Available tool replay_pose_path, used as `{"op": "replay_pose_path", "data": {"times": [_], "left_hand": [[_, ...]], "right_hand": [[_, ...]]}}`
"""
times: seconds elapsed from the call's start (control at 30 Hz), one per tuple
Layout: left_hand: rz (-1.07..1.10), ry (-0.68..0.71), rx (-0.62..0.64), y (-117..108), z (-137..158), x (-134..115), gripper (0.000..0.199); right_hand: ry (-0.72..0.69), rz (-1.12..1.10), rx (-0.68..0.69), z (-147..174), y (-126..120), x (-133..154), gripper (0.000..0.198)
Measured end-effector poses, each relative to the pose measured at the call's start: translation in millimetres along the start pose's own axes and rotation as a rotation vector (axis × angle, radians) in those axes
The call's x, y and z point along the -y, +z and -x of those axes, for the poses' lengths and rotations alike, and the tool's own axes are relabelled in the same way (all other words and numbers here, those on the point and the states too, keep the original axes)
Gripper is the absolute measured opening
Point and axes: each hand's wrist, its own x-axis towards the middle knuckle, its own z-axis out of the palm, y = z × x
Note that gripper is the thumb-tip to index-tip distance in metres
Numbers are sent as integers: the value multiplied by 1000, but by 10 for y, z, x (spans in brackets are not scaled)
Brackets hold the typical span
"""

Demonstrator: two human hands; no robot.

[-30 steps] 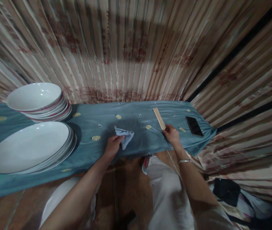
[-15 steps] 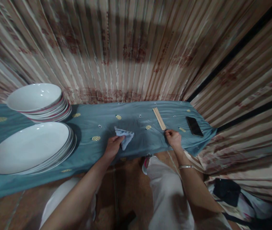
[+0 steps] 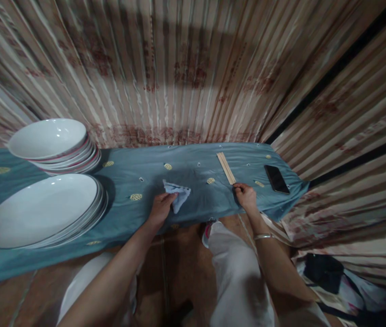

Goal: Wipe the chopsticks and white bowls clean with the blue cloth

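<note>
- Left hand [image 3: 160, 209], just below the middle of the frame: thumb + fingers pinched tight on a small, soft, light blue cloth [image 3: 180, 197] w/ dark marks on its top edge. A corner pokes down.
- Right hand [image 3: 246, 197], R of ctr: fingers curled in, tips at the near ends of a row of thin, straight, pale tan wooden sticks [image 3: 226, 168]. Looks like a touch; can't tell if any stick is gripped.
- The sticks lie side by side, R of ctr, far ends pointing to the top left. Under them is the surface w/ a blue-green cover + yellow fruit shapes [image 3: 153, 156].
- To do this bit well, I'd say: use soft fingertips, ends only, b/c thin sticks prob. roll or fan out if bumped. Tiny nudges beat big pushes.
- Cover could bunch up, so don't press hard or drag.
- Cloth is well apart from the sticks; that's good, b/c a floppy corner could brush them crooked.
- Flat black phone [image 3: 276, 179] sits nr the right hand, farther R.
- Left of frame: stack of big white plates w/ dark rims [image 3: 41, 211], + stack of white bowls w/ red rims [image 3: 48, 138] behind.
</note>
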Motion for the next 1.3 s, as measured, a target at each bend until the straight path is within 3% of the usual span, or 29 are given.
{"op": "replay_pose_path", "data": {"times": [0.23,0.4,0.6,0.67,0.87,1.1,1.3], "left_hand": [[35,-26,35,84,67,-53,33],[38,-36,36,106,105,-74,33],[73,-23,21,29,171,-164,33],[97,-1,11,-5,192,-206,31],[147,22,-41,-131,214,-304,29],[146,68,-24,-305,291,-365,27],[158,34,18,-425,442,-374,38]], "right_hand": [[40,-45,20,90,-115,166,32],[-104,-168,49,217,-155,595,30],[-364,-447,211,500,18,1277,27],[-353,-577,271,615,105,1472,28],[-142,-1014,371,944,225,1884,47],[-287,-991,369,1184,358,2066,36],[-105,-1109,368,1183,547,2143,36]]}}
